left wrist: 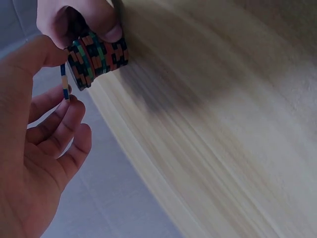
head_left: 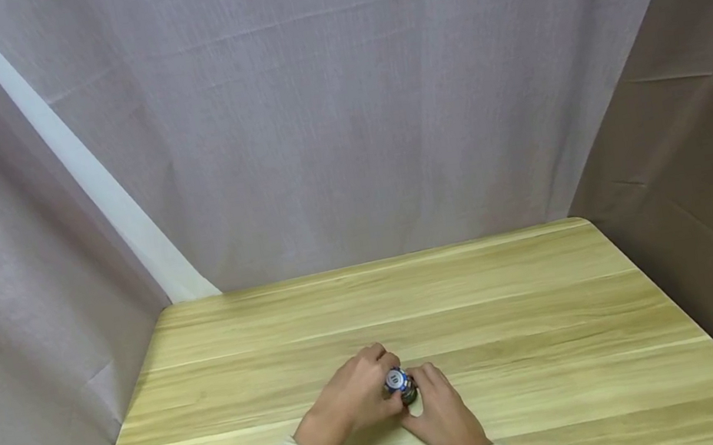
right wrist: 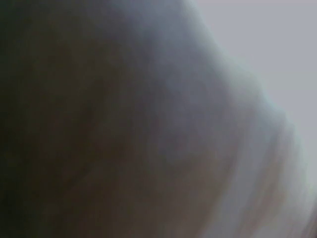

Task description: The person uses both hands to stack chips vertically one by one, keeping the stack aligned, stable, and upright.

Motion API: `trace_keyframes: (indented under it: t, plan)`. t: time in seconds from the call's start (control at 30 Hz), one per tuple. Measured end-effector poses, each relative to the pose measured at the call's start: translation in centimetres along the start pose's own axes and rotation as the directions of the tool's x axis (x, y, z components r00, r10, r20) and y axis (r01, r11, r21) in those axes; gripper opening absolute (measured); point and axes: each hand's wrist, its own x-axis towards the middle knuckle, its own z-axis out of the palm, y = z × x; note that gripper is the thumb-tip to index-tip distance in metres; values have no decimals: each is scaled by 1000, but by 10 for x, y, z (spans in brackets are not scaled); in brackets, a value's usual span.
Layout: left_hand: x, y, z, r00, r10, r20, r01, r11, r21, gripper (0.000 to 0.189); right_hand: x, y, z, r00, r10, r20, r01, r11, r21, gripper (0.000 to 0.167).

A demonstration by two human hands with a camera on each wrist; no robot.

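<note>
A blue-edged poker chip [head_left: 395, 380] with a white centre marked 10 is pinched by my left hand [head_left: 356, 395]. The left wrist view shows this chip [left wrist: 65, 82] edge-on between thumb and fingers, just off the end of a stack of poker chips [left wrist: 101, 57] with dark, orange, red and green edges. My right hand [head_left: 447, 420] holds that stack, its thumb pressed on the chips and its fingers partly hidden behind them. From the head view, the stack [head_left: 410, 396] shows only as a dark sliver between the hands. The right wrist view is a dark blur.
Both hands are over the near middle of a wooden table [head_left: 553, 316]. A grey curtain [head_left: 340, 116] hangs behind the table's far edge, and a brown cloth [head_left: 701, 144] hangs along its right side.
</note>
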Motion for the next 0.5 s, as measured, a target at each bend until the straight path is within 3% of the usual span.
trace_keyframes:
  t: [0.5]
  plan:
    - [2,5,6,998,-19,59,19,1000,-11,34,0,1,1,998,-51,-44,50,998,-31,48]
